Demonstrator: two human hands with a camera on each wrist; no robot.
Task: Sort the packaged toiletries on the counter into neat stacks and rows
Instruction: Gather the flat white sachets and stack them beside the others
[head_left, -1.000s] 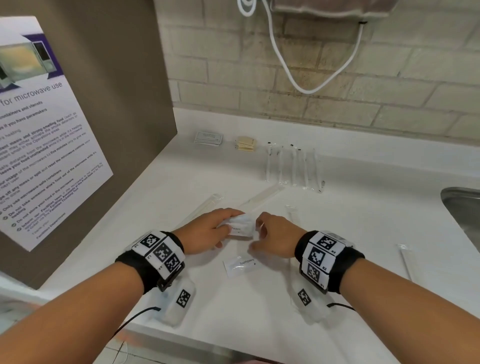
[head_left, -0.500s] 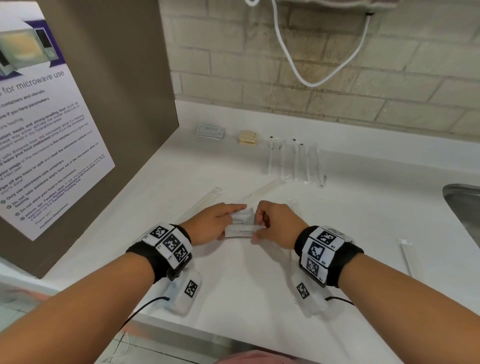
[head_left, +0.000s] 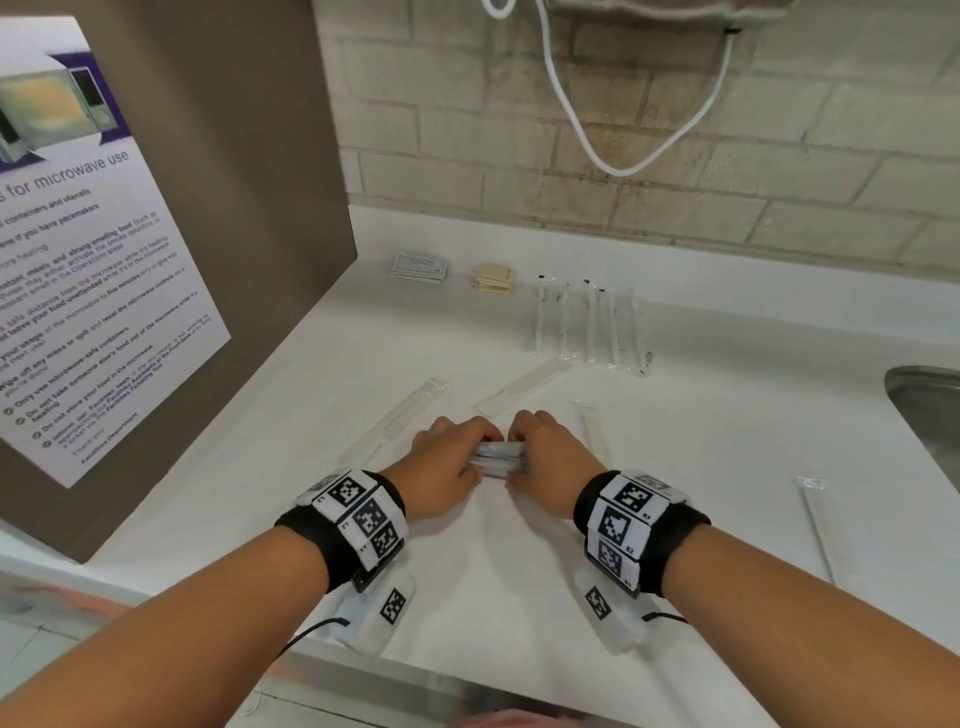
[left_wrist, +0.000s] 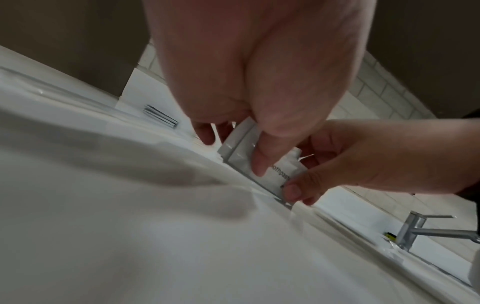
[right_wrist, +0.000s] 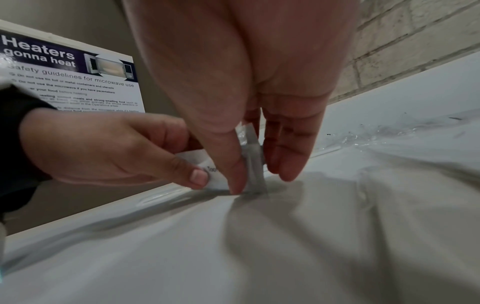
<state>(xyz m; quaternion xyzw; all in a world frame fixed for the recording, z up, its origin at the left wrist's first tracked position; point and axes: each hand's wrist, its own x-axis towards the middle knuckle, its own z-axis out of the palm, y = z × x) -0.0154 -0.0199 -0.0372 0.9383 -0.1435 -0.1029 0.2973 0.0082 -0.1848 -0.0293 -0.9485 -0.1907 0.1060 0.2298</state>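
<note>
Both packets (head_left: 498, 457) are now pressed together on edge on the counter (head_left: 519, 597); before, one lay flat. Left hand (head_left: 447, 467) and right hand (head_left: 550, 457) pinch their ends with thumbs and fingers. They look light, soft and slippery, so hold the short ends.

White counter (head_left: 467, 597) bears wrapped combs (head_left: 524, 385), toothbrushes (head_left: 592, 325), and packet stacks (head_left: 420, 267).

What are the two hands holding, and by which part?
The toothpaste packets, standing on edge on the counter: the left hand pinches one end, the right hand the other.
</note>
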